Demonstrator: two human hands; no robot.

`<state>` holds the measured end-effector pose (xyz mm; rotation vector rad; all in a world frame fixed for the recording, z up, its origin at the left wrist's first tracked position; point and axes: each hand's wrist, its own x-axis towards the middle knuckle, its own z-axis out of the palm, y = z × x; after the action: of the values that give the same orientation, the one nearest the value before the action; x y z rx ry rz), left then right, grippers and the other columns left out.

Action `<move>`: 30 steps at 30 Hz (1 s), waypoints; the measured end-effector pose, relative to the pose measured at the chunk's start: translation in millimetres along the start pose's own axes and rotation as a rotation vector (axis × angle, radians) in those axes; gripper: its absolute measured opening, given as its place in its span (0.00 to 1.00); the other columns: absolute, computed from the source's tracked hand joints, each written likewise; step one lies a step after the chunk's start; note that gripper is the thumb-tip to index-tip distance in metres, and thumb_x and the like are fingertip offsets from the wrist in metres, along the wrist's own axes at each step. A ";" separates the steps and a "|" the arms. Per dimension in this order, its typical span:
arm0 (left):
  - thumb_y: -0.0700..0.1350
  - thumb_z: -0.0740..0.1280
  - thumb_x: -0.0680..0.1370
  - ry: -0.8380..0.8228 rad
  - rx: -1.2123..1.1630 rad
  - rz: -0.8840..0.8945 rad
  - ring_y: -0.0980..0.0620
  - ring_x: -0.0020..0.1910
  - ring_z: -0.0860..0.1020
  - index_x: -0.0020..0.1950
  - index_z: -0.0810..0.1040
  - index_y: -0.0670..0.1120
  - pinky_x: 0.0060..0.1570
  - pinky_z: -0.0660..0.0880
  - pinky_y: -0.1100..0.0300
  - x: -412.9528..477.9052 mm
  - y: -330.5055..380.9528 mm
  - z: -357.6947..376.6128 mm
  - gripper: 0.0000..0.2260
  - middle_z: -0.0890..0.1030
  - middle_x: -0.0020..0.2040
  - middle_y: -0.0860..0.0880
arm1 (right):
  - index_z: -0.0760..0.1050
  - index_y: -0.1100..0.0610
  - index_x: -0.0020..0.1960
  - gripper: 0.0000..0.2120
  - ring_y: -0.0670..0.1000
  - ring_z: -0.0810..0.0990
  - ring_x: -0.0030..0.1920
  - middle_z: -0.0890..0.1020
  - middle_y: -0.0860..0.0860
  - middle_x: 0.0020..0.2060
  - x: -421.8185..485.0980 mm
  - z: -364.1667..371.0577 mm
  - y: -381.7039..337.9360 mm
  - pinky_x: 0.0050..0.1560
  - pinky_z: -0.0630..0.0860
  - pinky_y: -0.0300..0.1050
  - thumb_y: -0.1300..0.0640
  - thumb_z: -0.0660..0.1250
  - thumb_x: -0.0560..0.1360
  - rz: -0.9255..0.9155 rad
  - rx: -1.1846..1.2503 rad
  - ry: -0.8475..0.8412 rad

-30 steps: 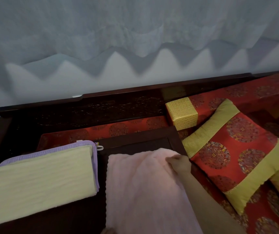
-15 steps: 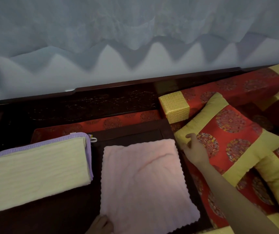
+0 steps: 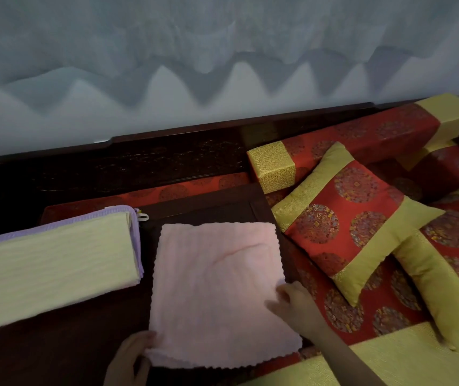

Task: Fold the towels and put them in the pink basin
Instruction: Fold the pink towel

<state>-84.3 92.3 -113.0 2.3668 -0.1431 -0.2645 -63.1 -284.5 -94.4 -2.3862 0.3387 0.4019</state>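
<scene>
Head view, near to far. My left hand (image 3: 128, 358) grips the near-left corner of the pink towel (image 3: 214, 288), fingers curled round it. My right hand (image 3: 295, 305), slightly farther off, pinches the towel's right edge between thumb and fingers. The towel lies flat on the dark bench (image 3: 64, 344) with its long axis running near to far, so it extends away from both hands and its far edge lies free. I judge that the fold carries the near half over the far. To the left, a folded yellow towel (image 3: 50, 268) rests on a purple towel (image 3: 56, 229). The pink basin is not in view.
</scene>
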 end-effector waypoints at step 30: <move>0.43 0.65 0.78 0.269 -0.057 0.127 0.51 0.42 0.76 0.52 0.76 0.46 0.41 0.69 0.73 42.4 88.2 -41.4 0.04 0.79 0.44 0.48 | 0.59 0.57 0.73 0.40 0.63 0.64 0.72 0.66 0.60 0.72 -44.9 68.7 -38.8 0.65 0.65 0.68 0.38 0.60 0.67 -0.278 -0.573 -0.052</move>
<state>-35.8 48.8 -29.0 2.2998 -0.1542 0.1090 -104.3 -204.2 -104.1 -2.9170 -0.1599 0.4766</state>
